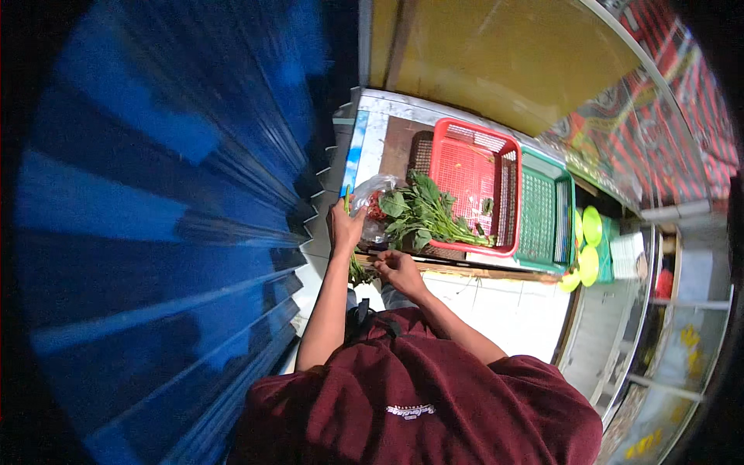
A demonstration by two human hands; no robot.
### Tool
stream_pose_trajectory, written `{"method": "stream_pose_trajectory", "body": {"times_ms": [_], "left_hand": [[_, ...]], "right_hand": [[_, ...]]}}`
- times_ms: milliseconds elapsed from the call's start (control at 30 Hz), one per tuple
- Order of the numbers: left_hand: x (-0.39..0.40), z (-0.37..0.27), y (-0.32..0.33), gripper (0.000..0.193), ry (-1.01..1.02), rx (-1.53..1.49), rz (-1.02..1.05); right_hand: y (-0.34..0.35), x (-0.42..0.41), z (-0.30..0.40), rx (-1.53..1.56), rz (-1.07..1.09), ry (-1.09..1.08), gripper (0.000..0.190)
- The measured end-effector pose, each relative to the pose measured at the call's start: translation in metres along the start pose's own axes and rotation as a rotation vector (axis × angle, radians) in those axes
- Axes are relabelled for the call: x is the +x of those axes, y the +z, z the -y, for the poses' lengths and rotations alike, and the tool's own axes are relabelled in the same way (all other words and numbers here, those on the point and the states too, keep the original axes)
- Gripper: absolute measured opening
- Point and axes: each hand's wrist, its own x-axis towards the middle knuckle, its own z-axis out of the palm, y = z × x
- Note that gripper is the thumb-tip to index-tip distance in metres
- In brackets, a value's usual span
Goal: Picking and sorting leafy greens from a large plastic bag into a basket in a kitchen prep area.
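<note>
My left hand grips a green stalk of a leafy vegetable, whose leaves hang below the hand near the table's front edge. My right hand is close by at its right, thumb and fingers bent toward each other; whether anything small is between them is not clear. Just beyond my hands lies a clear plastic bag with small red items, perhaps chillies. A bunch of leafy greens rests beside the bag, its stems reaching over the rim of a red plastic basket. Some leaf scraps lie inside that basket.
A green plastic basket stands right of the red one. Lime-green bowls and a white stack lie farther right. A blue corrugated sheet rises close at my left. A yellowish panel backs the table.
</note>
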Motion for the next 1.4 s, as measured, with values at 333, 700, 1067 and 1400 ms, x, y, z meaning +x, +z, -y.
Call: {"method": "stream_pose_trajectory", "body": {"times_ms": [333,700,1067,1400], "left_hand": [[0.012,-0.055,-0.010,0.036,0.302,0.083,0.266],[0.014,-0.116,0.070,0.038,0.472,0.155,0.403],[-0.002,-0.118,0.107,0.045,0.486,0.532,0.440],[-0.005,-0.101,0.133,0.030,0.548,0.455,0.358]], "right_hand": [[-0.070,-0.039,-0.016,0.730,-0.515,0.182,0.027],[-0.135,-0.029,-0.009,0.326,-1.487,-0.129,0.037],[-0.150,-0.025,-0.020,-0.240,-1.568,-0.016,0.070],[-0.181,-0.027,-0.039,-0.279,-1.502,0.021,0.062]]}}
